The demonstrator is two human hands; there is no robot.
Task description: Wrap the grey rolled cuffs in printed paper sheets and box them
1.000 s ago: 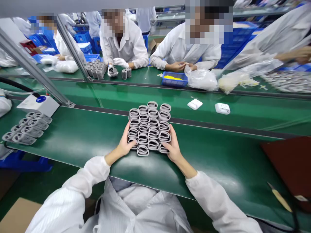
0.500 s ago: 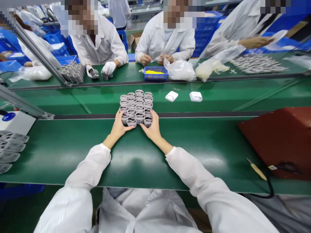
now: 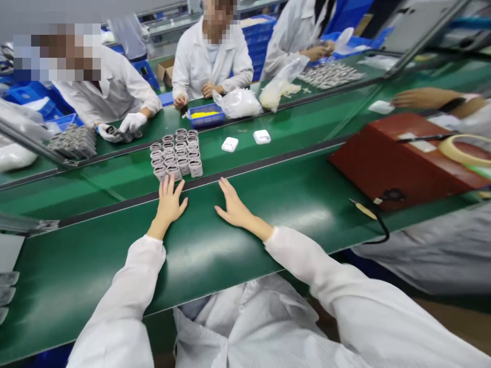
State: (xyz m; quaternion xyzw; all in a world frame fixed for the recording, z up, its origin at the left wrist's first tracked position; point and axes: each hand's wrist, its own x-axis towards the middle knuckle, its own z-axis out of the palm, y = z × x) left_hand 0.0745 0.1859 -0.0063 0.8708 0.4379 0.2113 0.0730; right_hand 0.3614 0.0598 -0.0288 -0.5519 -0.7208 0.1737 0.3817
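Beside one grey-roll cluster [image 3: 180,153], two white cases [image 3: 229,144].

The head view looks down across the bench [image 3: 218,245].

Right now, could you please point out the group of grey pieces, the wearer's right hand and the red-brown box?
Group of grey pieces [image 3: 178,153]: head view, near its middle.
Right hand [image 3: 236,208]: head view, back of the hand.
Red-brown box [image 3: 391,161]: head view, bare outer surface.
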